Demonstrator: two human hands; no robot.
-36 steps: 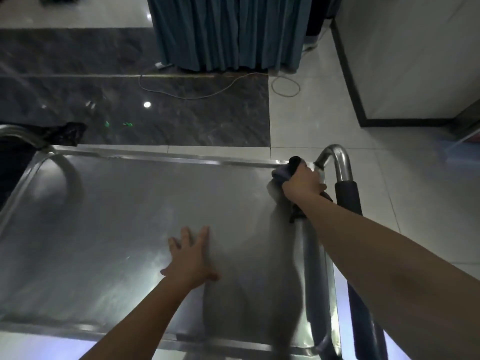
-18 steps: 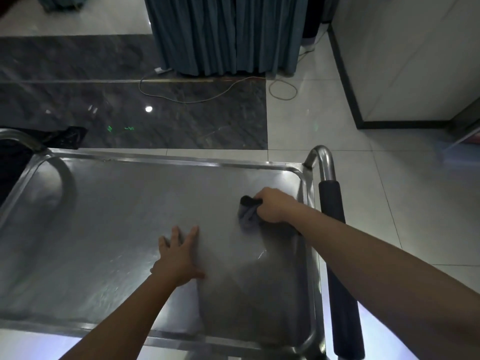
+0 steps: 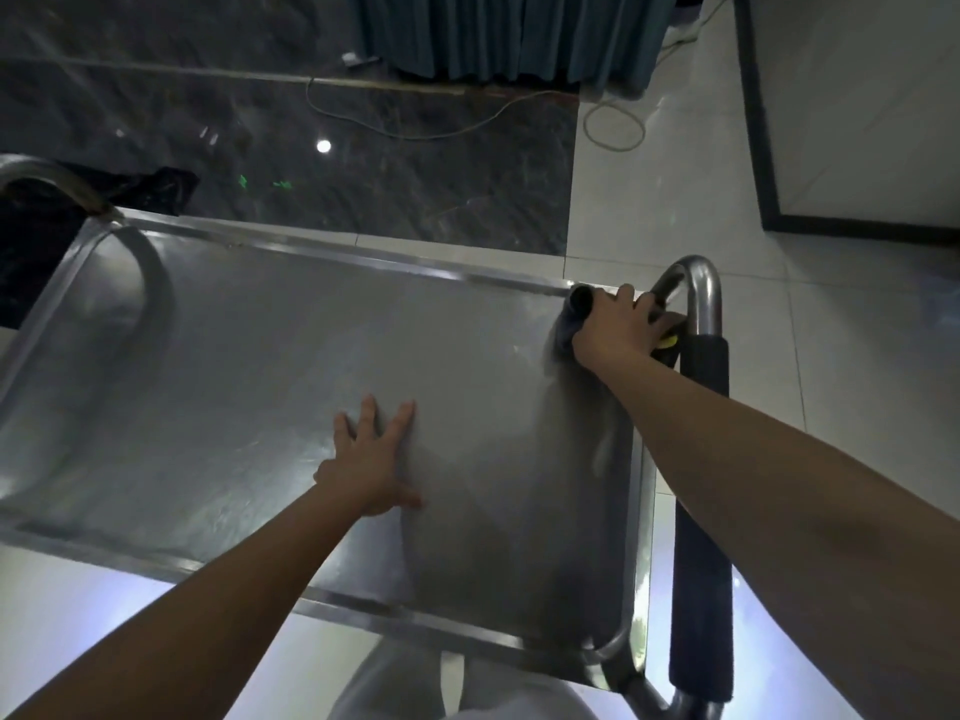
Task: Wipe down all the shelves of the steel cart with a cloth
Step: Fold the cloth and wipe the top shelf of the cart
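The steel cart's top shelf (image 3: 260,366) fills the middle of the head view, shiny and rimmed. My right hand (image 3: 615,327) presses a dark grey cloth (image 3: 569,324) into the shelf's far right corner, just beside the curved handle post. My left hand (image 3: 374,459) lies flat on the shelf with fingers spread, near the front middle, holding nothing. The lower shelves are hidden under the top one.
The cart's push handle with a dark foam grip (image 3: 701,511) runs along the right side. A second steel handle (image 3: 47,181) rises at the far left over a black bag (image 3: 130,189). Cables (image 3: 613,127) and a blue curtain (image 3: 498,33) lie beyond on the floor.
My right hand has slid the cloth from the middle right of the shelf back to the far right corner. My left hand has stayed flat in place; the view has tilted.
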